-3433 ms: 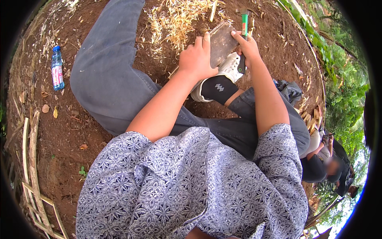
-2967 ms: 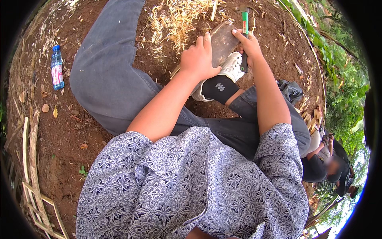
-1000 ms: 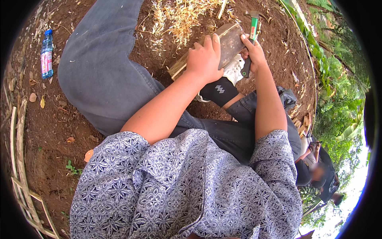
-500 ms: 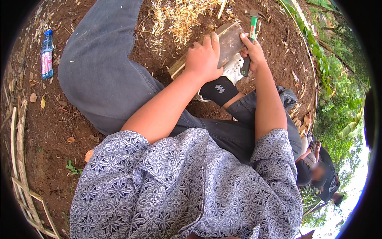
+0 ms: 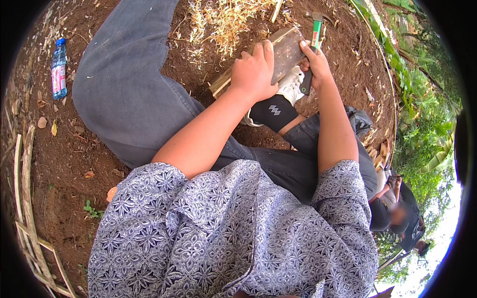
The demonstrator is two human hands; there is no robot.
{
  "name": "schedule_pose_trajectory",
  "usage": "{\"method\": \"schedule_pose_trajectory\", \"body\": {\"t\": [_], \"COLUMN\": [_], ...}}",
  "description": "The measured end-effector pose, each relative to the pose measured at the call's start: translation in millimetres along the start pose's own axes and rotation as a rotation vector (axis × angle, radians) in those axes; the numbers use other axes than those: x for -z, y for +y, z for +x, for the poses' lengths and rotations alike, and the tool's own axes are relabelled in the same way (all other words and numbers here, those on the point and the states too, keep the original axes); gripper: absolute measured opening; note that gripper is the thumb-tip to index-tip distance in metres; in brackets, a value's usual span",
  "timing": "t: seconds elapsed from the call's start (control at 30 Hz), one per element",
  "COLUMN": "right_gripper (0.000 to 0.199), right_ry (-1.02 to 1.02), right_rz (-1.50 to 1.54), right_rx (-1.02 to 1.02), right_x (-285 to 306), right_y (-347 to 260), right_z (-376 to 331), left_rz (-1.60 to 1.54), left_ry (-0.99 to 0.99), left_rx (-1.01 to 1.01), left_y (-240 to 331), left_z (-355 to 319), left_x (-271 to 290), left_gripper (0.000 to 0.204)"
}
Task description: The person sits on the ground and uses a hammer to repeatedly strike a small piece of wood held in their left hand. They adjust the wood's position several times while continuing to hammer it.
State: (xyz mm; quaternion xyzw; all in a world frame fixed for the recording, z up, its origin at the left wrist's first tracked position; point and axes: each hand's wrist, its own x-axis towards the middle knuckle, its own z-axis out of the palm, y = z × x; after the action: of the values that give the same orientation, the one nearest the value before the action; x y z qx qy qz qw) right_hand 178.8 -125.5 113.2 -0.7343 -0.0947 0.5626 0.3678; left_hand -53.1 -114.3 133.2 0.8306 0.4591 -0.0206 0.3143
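Observation:
A thick wooden block, brown on its face with a paler split edge, stands tilted by my white shoe. My left hand is closed over its left part, fingers curled over the far edge and the fingertips hidden. In my right hand is a claw hammer, its green handle pointing away from me and the metal head at the far end. The black grip hangs below that hand. My right thumb lies against the block's right edge.
Pale wood shavings cover the soil beyond the block. A blue-capped water bottle lies at the far left. Long wooden poles run along the left side. Another person sits at the right, near green plants.

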Motion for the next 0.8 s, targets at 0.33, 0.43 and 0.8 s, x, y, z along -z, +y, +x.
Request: {"method": "schedule_pose_trajectory", "body": {"t": [0.33,0.43,0.8], "right_gripper": [0.028,0.028,0.029], "right_ry": [0.014,0.006,0.006], "right_rz": [0.018,0.021,-0.001], "right_rx": [0.008,0.005,0.017], "right_x": [-0.6,0.0,-0.5], "right_y": [2.9,3.4,2.8], "right_z": [-1.0,-0.8,-1.3], "left_rz": [0.013,0.025,-0.002], "left_ry": [0.034,0.039,-0.014], "left_rx": [-0.019,-0.015,-0.005], "left_y": [-2.1,-1.9,-1.8], "left_z": [-0.4,-0.5,0.4], "left_x": [-2.4,-2.8,1.6], "left_gripper": [0.112,0.112,0.112]}}
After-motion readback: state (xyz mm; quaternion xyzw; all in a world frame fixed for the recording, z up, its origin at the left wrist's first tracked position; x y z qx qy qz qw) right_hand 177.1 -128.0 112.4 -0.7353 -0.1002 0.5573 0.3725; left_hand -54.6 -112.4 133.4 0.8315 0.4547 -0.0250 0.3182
